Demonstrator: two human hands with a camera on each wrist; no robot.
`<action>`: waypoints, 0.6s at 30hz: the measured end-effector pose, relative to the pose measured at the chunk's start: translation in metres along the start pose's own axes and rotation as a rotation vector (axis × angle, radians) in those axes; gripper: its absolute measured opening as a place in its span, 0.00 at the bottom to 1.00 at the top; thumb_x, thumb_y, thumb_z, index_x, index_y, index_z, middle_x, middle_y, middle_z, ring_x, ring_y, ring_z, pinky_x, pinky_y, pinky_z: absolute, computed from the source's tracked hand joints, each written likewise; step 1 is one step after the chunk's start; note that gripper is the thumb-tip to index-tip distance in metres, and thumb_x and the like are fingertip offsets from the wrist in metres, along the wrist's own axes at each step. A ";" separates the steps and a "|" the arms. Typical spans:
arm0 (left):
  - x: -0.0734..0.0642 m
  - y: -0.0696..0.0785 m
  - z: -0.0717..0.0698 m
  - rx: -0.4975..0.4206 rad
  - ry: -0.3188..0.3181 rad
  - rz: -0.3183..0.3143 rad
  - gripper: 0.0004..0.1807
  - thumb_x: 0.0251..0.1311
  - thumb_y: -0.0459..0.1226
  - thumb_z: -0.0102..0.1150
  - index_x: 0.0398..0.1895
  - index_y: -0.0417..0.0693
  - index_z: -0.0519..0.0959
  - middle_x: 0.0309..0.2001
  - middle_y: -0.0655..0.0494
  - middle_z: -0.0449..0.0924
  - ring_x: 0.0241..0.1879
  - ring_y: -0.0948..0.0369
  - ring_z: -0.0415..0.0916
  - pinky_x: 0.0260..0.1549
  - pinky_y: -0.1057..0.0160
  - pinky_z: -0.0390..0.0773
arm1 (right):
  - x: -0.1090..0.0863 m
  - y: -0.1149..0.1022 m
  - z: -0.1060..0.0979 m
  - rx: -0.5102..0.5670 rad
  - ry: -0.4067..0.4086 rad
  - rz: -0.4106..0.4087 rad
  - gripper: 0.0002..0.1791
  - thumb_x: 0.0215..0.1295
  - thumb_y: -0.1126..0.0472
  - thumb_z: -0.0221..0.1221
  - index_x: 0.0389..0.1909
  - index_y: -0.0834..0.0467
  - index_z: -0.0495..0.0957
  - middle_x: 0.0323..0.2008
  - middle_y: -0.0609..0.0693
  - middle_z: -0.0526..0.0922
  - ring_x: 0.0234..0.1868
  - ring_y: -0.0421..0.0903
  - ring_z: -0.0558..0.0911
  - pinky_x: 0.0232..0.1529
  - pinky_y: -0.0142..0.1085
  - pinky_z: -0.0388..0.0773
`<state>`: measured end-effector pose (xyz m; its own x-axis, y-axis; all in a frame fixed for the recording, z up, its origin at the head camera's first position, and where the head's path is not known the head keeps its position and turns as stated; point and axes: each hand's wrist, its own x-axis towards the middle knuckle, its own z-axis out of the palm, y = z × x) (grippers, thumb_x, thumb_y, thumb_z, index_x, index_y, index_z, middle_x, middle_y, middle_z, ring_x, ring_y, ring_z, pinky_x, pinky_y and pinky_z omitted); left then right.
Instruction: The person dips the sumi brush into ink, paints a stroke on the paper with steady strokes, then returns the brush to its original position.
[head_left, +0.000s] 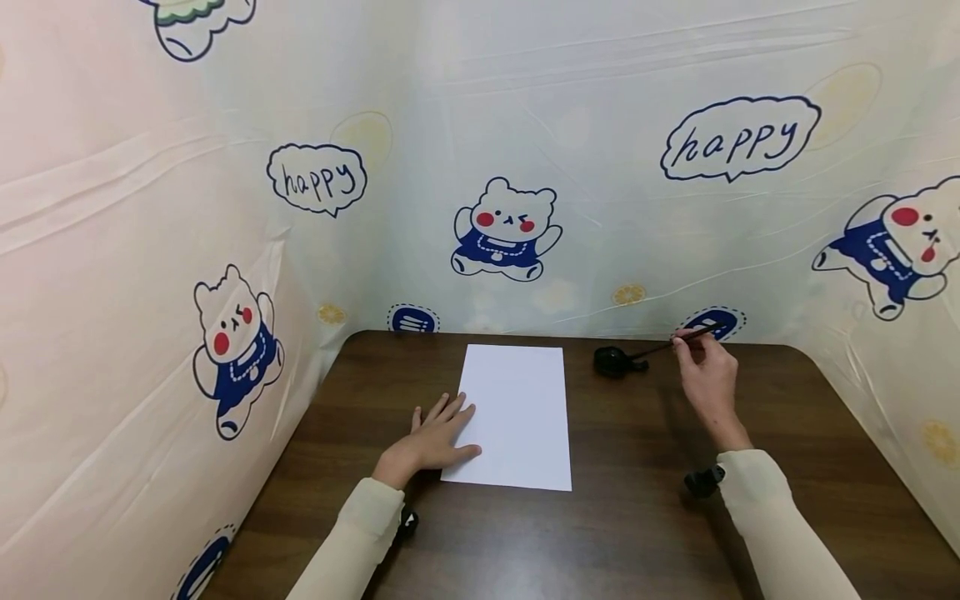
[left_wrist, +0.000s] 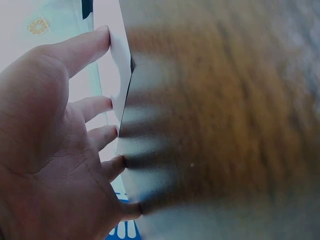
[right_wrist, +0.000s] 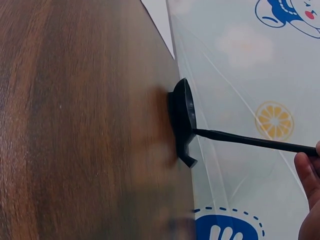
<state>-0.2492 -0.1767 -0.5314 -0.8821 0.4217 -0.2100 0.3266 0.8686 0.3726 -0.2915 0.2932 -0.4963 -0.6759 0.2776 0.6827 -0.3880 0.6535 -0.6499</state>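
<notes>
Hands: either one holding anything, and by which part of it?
Right hand pinches the thin black brush-like stick partway along its shaft. Left hand holds nothing, resting across the left edge of the white rectangular paper sheet.

There's one sheet [head_left: 519, 421], one dish [head_left: 612, 362], one brush [right_wrist: 250, 140].

Under the grip [head_left: 708, 379] spreads a brown wood-grain table [head_left: 637, 542] with rounded far corners and a soft sheen of light. Behind the grip hangs a pale, creased cloth backdrop [head_left: 622, 200], a printed "happy" bubble [head_left: 742, 137] above it and a blue-clad bear [head_left: 873, 250] to its right; well to its left, a pinkish cloth side wall [head_left: 112, 275].
</notes>
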 end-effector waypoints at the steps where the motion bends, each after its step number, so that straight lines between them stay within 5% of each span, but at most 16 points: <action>1: 0.000 0.000 0.000 0.002 -0.003 -0.001 0.46 0.72 0.62 0.57 0.86 0.55 0.57 0.88 0.49 0.44 0.88 0.41 0.35 0.76 0.21 0.35 | 0.000 0.000 0.000 -0.002 0.001 0.001 0.08 0.74 0.67 0.65 0.48 0.69 0.85 0.40 0.66 0.89 0.36 0.14 0.73 0.42 0.11 0.66; 13: 0.009 -0.016 0.013 -0.043 0.032 0.045 0.51 0.66 0.69 0.58 0.86 0.57 0.59 0.88 0.48 0.45 0.87 0.38 0.35 0.72 0.17 0.32 | 0.001 0.000 -0.007 -0.004 0.018 -0.003 0.07 0.73 0.68 0.65 0.47 0.69 0.85 0.39 0.66 0.89 0.36 0.14 0.73 0.42 0.12 0.66; 18: 0.003 -0.005 0.003 -0.039 0.001 0.010 0.48 0.70 0.63 0.60 0.86 0.53 0.58 0.88 0.47 0.44 0.87 0.39 0.34 0.74 0.19 0.32 | 0.003 -0.001 -0.010 0.005 0.040 -0.035 0.07 0.72 0.70 0.66 0.46 0.71 0.85 0.39 0.68 0.88 0.36 0.12 0.73 0.43 0.10 0.66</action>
<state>-0.2522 -0.1791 -0.5367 -0.8792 0.4299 -0.2053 0.3219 0.8538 0.4093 -0.2870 0.3009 -0.4904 -0.6367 0.2824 0.7176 -0.4138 0.6601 -0.6270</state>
